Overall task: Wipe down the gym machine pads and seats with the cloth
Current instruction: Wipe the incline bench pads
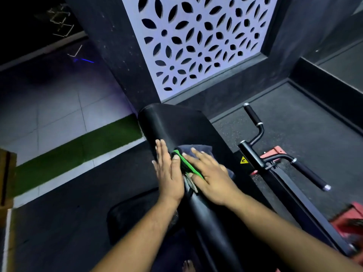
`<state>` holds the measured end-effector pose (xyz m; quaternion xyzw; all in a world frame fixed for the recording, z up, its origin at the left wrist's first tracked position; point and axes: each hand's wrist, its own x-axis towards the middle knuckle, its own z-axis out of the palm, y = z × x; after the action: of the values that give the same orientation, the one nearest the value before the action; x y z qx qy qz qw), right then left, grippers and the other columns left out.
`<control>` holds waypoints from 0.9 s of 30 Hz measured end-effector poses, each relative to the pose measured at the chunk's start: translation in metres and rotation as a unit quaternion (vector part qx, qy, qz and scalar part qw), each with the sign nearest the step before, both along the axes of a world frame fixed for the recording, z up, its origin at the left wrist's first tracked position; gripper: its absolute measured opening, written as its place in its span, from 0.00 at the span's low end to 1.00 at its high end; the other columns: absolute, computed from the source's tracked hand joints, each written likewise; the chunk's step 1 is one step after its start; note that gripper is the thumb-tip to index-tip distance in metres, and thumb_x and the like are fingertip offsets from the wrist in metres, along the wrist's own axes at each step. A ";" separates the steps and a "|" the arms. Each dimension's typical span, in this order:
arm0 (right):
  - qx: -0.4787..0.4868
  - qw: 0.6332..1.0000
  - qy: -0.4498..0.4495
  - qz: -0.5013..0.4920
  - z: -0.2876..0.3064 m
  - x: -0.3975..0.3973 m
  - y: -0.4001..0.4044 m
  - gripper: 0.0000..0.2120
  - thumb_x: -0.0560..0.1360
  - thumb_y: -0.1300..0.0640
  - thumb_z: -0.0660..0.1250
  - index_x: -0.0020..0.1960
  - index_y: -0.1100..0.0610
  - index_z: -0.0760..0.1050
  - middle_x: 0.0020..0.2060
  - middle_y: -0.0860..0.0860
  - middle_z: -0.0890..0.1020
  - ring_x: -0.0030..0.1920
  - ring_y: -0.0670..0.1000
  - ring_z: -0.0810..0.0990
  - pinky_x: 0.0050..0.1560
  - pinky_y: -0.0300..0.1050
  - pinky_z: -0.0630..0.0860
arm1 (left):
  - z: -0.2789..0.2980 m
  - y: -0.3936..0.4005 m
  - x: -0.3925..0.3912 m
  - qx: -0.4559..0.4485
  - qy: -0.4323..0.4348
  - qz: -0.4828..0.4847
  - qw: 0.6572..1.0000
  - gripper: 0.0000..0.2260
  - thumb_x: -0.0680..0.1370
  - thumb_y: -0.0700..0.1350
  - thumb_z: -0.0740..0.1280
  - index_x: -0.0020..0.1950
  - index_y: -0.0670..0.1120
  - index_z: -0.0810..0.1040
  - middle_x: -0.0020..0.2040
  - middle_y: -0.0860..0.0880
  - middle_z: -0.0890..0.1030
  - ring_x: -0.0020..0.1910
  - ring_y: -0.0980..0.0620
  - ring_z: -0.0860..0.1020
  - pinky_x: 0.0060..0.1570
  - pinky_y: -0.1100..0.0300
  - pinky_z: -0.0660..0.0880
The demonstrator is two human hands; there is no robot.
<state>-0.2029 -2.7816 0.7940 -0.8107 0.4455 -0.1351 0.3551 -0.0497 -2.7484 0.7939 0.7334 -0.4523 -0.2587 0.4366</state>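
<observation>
Hands meet on top of the long black back pad (176,124) of a gym machine. The left hand (170,171) lies flat along the pad's left edge, fingers straight and together, its thumb touching the green trim of the cloth. The right hand (212,177) is spread flat, pressing the dark cloth (198,150) onto the pad, with cloth showing beyond the fingertips. A lower black seat (129,218) sits below the left forearm. To the right stand two black-grip handles (253,116), a yellow warning sticker (243,160) and red frame parts (279,151).
</observation>
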 end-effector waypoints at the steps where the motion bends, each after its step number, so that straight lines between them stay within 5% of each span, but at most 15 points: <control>1: 0.003 1.000 0.013 -0.009 0.001 0.004 -0.005 0.29 0.78 0.35 0.54 0.78 0.27 0.51 0.82 0.39 0.53 0.82 0.48 0.51 0.72 0.59 0.62 | -0.003 0.009 -0.006 -0.001 -0.011 -0.013 1.000 0.35 0.77 0.62 0.46 0.83 0.51 0.49 0.83 0.57 0.47 0.81 0.62 0.45 0.79 0.54 0.36; 6: 0.080 0.996 0.035 -0.022 0.013 0.064 -0.076 0.30 0.81 0.38 0.58 0.79 0.28 0.50 0.83 0.41 0.49 0.83 0.52 0.46 0.73 0.75 0.54 | -0.007 0.016 -0.010 -0.002 -0.012 0.016 1.000 0.37 0.76 0.64 0.47 0.83 0.49 0.49 0.83 0.56 0.47 0.82 0.59 0.45 0.79 0.52 0.36; 14: 0.058 0.998 0.023 0.027 -0.004 -0.061 0.071 0.28 0.76 0.30 0.50 0.72 0.18 0.42 0.82 0.39 0.46 0.82 0.46 0.45 0.77 0.67 0.56 | 0.009 0.056 -0.032 0.040 -0.028 -0.044 0.998 0.39 0.75 0.66 0.43 0.83 0.50 0.48 0.84 0.55 0.45 0.81 0.61 0.41 0.78 0.49 0.34; 19: 0.047 0.995 0.069 -0.051 0.011 -0.022 0.053 0.28 0.83 0.38 0.55 0.79 0.30 0.47 0.83 0.43 0.48 0.83 0.50 0.47 0.76 0.73 0.47 | 0.007 0.080 -0.049 0.066 -0.053 -0.089 0.992 0.40 0.74 0.66 0.43 0.84 0.51 0.45 0.83 0.56 0.41 0.80 0.62 0.37 0.77 0.45 0.31; 23: 0.066 0.994 0.065 -0.059 0.012 -0.012 0.046 0.30 0.82 0.36 0.55 0.81 0.33 0.48 0.83 0.45 0.49 0.83 0.52 0.47 0.77 0.68 0.53 | 0.009 0.092 -0.052 0.054 -0.052 -0.094 0.993 0.37 0.77 0.63 0.45 0.84 0.51 0.45 0.84 0.56 0.41 0.80 0.62 0.37 0.77 0.45 0.31; 27: 0.020 0.997 0.056 -0.042 0.010 -0.076 0.135 0.31 0.82 0.39 0.60 0.79 0.30 0.47 0.83 0.44 0.50 0.82 0.48 0.49 0.79 0.53 0.54 | 0.012 0.111 -0.051 0.041 -0.079 -0.145 0.985 0.39 0.75 0.65 0.43 0.84 0.50 0.44 0.83 0.56 0.41 0.80 0.61 0.36 0.76 0.49 0.30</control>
<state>-0.2784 -2.6465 0.8043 -0.7901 0.5008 -0.0954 0.3404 -0.1003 -2.6378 0.8055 0.6957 -0.5759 -0.2785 0.3269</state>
